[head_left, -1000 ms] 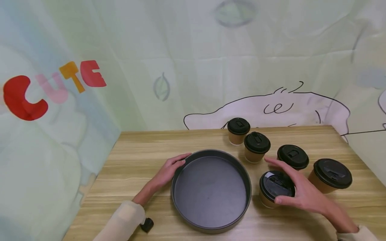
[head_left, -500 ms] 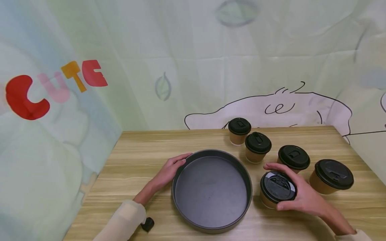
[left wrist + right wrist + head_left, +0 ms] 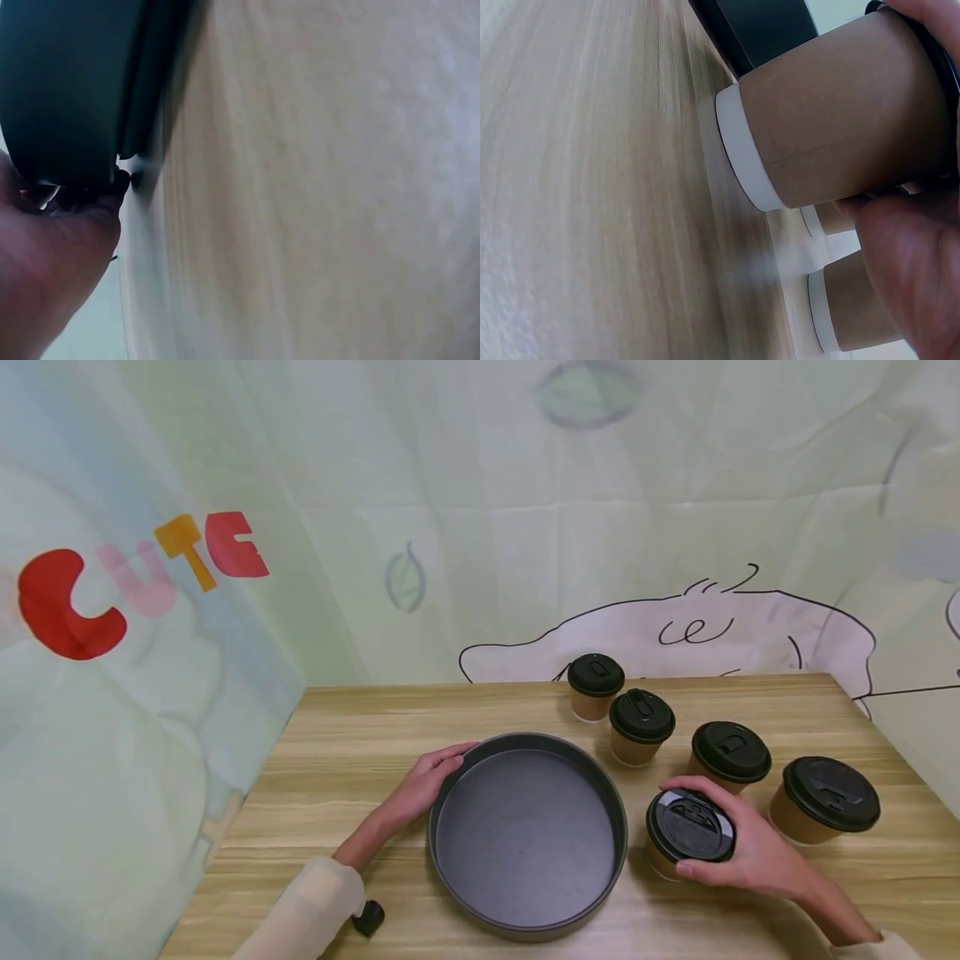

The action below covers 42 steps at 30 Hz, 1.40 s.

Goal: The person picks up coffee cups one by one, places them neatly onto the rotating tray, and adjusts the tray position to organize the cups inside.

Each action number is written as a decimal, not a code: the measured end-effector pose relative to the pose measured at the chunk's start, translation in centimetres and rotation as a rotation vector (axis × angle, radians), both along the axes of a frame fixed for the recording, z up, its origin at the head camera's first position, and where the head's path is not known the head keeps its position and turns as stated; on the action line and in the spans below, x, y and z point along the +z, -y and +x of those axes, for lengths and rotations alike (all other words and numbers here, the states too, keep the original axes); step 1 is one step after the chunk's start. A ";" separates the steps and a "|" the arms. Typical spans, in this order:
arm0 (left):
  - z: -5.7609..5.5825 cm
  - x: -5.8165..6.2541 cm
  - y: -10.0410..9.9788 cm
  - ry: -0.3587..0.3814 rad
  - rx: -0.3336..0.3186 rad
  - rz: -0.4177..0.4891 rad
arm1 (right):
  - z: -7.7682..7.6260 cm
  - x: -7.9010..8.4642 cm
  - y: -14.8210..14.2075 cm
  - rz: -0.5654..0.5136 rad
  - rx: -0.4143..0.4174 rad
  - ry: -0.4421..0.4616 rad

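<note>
Left hand left of centre, fingers pointing far right. Right hand at right, gripping, thumb on near side.

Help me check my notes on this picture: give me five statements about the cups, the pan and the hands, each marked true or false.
1. The left hand touches the pan. True.
2. The pan is square. False: it is round.
3. The right hand has its thumb and fingers around a cup. True.
4. The cups have white lids. False: the lids are black.
5. Only three cups are in sight. False: the head view shows five, counting the one in the right hand.
</note>
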State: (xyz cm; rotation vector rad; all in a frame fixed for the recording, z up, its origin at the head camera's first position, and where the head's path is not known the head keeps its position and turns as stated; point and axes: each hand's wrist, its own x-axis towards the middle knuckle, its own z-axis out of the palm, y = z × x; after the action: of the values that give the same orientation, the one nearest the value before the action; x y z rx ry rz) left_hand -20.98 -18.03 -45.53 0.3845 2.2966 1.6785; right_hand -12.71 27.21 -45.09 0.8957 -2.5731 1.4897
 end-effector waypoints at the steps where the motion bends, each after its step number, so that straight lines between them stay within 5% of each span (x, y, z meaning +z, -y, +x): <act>1: 0.0 0.0 0.0 0.000 0.001 0.000 | 0.0 0.0 0.0 -0.001 0.002 0.000; 14: 0.0 -0.3 0.0 -0.016 -0.001 0.007 | -0.1 0.3 0.0 -0.006 0.008 -0.004; 26: 0.0 -0.4 -0.1 -0.020 0.008 0.016 | -0.9 3.2 0.3 0.001 0.025 -0.016; 42: -0.2 -0.2 -0.1 -0.005 -0.014 -0.003 | -3.7 6.3 5.1 -0.086 0.239 -0.041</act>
State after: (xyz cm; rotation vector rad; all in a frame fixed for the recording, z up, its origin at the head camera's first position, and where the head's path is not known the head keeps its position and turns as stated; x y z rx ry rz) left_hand -21.15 -17.92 -45.74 0.4031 2.2949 1.6690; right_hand -16.41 22.11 -38.77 1.2443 -2.4224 1.6044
